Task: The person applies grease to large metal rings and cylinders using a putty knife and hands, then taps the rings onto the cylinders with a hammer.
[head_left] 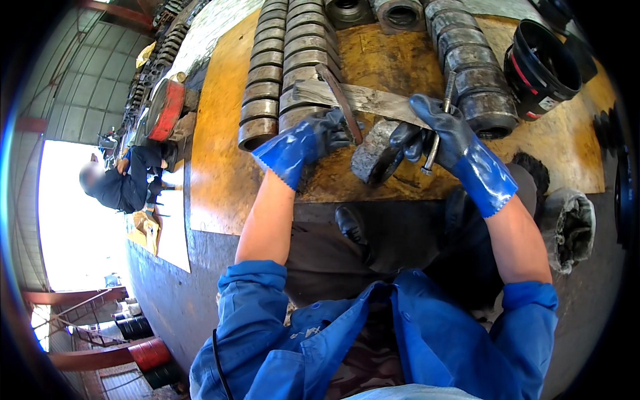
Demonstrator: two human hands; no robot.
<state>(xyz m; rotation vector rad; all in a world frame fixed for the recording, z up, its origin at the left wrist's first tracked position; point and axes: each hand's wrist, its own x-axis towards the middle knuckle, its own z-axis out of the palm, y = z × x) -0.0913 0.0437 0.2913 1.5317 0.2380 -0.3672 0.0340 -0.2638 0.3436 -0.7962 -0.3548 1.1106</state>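
Both my hands wear blue rubber gloves. My left hand point(325, 135) is closed at the lower part of a narrow rusty metal bar point(340, 101), which stands tilted. My right hand point(433, 133) grips a long bolt point(448, 97), its threaded end up and its head down by the wrist side. A flat wooden strip point(373, 100) runs between the hands, passing behind the rusty bar; its right end meets my right thumb, and whether that hand also holds it I cannot tell. Below the strip, beside my right fingers, sits a thick steel ring point(372, 152), partly covered.
Rows of steel rings point(265, 73) lie on the stained yellow board point(223, 133), with another row of larger rings point(470, 57) at right. A black bucket point(543, 67) stands far right, near a grey cloth-like roll point(567, 227). Another person point(130, 177) sits at left.
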